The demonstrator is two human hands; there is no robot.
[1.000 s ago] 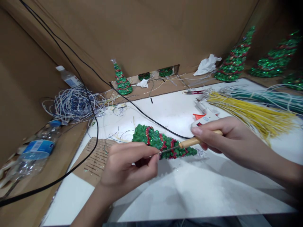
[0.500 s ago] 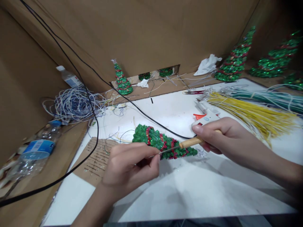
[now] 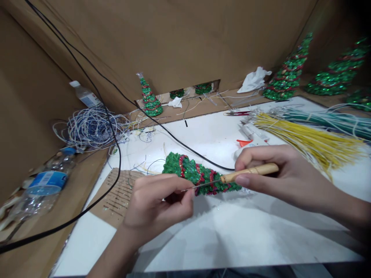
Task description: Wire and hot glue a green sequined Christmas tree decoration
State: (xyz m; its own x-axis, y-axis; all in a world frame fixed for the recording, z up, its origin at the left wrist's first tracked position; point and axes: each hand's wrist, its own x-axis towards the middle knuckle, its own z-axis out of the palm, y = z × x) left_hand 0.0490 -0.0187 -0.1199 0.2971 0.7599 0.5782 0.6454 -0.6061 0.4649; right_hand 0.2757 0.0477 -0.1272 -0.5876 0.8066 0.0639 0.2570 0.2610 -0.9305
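My right hand (image 3: 266,170) is closed around the light wooden handle of an awl (image 3: 249,172), thumb on the near side and fingers above. Its thin metal shaft points left toward my left hand (image 3: 165,200), whose thumb and forefinger pinch the shaft near its tip. Just behind the awl, a small green glitter Christmas tree (image 3: 189,170) with red garlands lies on its side, base to the left. My hand partly hides the tree's top end. Behind my right hand sits a white glue gun (image 3: 238,153) with an orange-red part, largely covered.
A black cable (image 3: 116,144) crosses from upper left to the glue gun. Yellow wire bundles (image 3: 307,135) lie right, tangled wires (image 3: 89,127) left. Cardboard with dark streaks (image 3: 116,197) rests by my left hand. Plastic bottles (image 3: 48,183) and upright trees (image 3: 290,73) stand around.
My right hand has changed its grip: the thumb moved from above the handle to below it, exposing more handle. The left hand and the lying tree stay nearly in place.
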